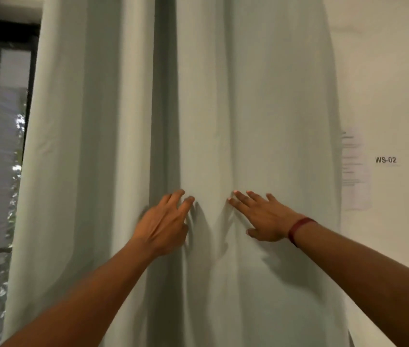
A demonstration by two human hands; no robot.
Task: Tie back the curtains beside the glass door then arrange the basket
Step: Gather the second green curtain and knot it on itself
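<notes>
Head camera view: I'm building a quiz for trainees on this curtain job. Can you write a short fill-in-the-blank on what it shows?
1. Both hands rest on the pale green ____.
2. The red band sits on the ____ wrist.
3. The wall label reads ____.
4. The glass door shows at the ____ edge of the view.

The left hand and right hand press the fabric with fingers spread.

Missing words: curtain; right; WS-02; left

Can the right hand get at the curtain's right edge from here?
Probably yes: the right hand lies flat on the curtain, fingers spread, and nothing shows between it and the edge by the wall.
</notes>
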